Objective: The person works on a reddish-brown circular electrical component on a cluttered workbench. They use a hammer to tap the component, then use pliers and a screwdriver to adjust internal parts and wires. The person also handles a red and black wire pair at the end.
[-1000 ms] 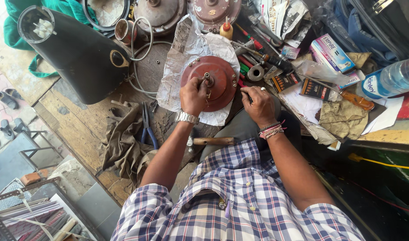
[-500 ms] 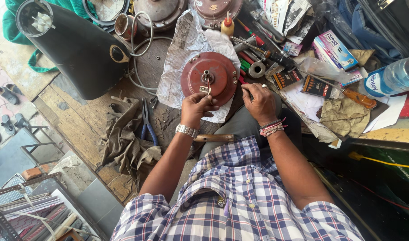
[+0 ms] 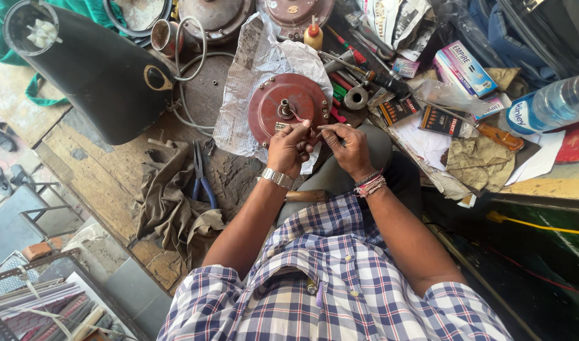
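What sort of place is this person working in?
Most likely a small repair workshop for fans or motors. Both hands, left and right, work a thin wire at a round reddish-brown motor housing lying on crumpled newspaper. Pliers, screwdrivers and more round housings crowd the worn wooden bench.

**Checked shirt, steel watch, thread bracelets**

The person fills the lower middle of the frame, seen from above. They wear a short-sleeved shirt (image 3: 340, 284) in a plaid of blue, white and dark navy, with thin reddish lines crossing the squares. The sleeves end above the elbows, so both forearms are bare. A small row of buttons runs down the front, and a little purple item hangs near the placket. On the left wrist sits a metal-link watch (image 3: 277, 178), silver in colour. The right wrist carries a stack of thin bracelets (image 3: 370, 185) in pink, red and white. Both hands are bare, without gloves.
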Motion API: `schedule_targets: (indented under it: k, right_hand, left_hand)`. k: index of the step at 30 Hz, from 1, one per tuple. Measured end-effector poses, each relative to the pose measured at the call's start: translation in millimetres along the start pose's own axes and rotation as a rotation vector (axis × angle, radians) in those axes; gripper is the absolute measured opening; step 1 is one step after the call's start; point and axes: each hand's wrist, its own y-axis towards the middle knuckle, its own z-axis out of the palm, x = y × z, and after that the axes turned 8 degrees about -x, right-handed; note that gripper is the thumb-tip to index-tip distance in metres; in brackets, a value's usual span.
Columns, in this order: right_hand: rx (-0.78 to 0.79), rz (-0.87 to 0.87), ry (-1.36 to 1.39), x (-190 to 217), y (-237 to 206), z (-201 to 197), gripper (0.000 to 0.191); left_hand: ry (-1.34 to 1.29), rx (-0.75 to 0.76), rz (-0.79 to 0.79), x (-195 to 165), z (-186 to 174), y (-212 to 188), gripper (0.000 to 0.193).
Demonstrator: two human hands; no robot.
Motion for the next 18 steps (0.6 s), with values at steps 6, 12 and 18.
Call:
schedule_targets:
  k: [6, 12, 18]
  right_hand:
    - [-0.061, -0.005, -0.046, -9.6, 1.3, 4.0, 0.026]
    - [-0.076, 0.203, 0.077, -18.1, 10.9, 9.5, 0.032]
    - [0.086, 0.401, 0.557, -16.8, 23.1, 9.2, 0.033]
  left_hand:
    - [-0.036, 0.005, -0.033, -0.5, 11.7, 14.1, 0.019]
    - [-0.126, 0.167, -0.128, -7.1, 12.7, 21.5, 0.018]
    - [-0.122, 0.120, -0.095, -4.6, 14.8, 26.2, 0.018]
